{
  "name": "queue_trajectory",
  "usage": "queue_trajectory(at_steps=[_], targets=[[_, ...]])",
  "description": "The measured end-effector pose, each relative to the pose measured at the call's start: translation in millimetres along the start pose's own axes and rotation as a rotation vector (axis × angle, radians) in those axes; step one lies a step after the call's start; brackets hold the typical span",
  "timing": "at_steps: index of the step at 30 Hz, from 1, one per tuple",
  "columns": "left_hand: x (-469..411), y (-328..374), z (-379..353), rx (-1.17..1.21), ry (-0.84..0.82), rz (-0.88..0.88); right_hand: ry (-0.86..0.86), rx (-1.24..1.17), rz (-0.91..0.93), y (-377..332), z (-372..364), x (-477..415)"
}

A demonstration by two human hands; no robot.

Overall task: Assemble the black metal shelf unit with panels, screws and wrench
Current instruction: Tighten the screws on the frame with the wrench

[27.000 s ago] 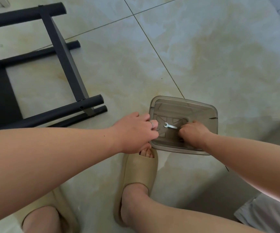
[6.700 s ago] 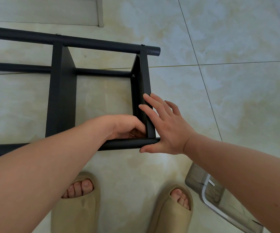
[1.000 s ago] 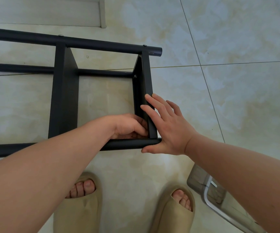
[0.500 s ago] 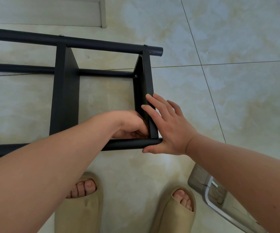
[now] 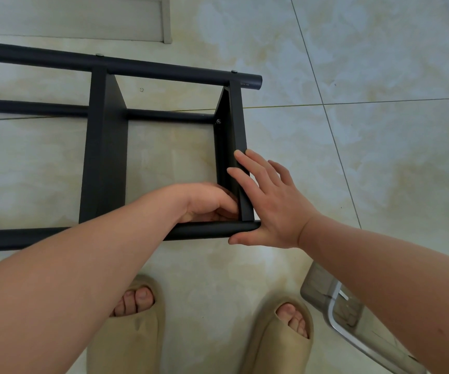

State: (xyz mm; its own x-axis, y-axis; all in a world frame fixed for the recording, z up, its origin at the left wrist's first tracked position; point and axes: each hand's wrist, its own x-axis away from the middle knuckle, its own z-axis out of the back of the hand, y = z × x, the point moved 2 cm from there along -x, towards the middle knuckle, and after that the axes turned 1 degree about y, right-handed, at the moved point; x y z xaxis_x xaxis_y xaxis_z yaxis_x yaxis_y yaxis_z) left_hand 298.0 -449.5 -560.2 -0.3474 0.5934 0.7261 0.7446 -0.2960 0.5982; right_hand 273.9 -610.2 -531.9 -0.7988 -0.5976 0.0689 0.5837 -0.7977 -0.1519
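Change over the last second very small. Shelf unit (image 5: pixel 104 157) lying on its side on the floor, not moved, with the end panel (image 5: pixel 235 136) at its right end. Just left of the end panel, left grip (image 5: pixel 204 201) turned a little at the wrist, curled fingers tucked into the corner between that panel and the near tube (image 5: pixel 204 230). Probably fastening this corner joint by fingers. Content of the curl hidden: cannot tell whether pinching a screw, the wrench, or nothing. One screw (image 5: pixel 218 121) already seated at the far inner corner of the end panel. Right of the end panel, right grip (image 5: pixel 272 203) unchanged: open and flat, fingers straight against the panel's outer edge, thumb under the tube end, bracing. Further right of the end panel, clear box (image 5: pixel 318 292) on the floor.
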Motion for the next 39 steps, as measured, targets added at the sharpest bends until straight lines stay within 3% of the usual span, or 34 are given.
queue_trajectory(at_steps=[20,28,39], targets=[[-6.5,-3.3,0.8,0.017,-0.003,-0.033,-0.01,-0.011,-0.007,0.3,-1.2,0.1],[-7.7,-7.0,2.9,-0.08,0.014,-0.038,0.007,-0.006,-0.003,0.4,-1.5,0.3],[-7.6,-6.5,5.0,-0.003,-0.039,-0.034,-0.015,0.0,-0.008,-0.3,-1.2,0.8]])
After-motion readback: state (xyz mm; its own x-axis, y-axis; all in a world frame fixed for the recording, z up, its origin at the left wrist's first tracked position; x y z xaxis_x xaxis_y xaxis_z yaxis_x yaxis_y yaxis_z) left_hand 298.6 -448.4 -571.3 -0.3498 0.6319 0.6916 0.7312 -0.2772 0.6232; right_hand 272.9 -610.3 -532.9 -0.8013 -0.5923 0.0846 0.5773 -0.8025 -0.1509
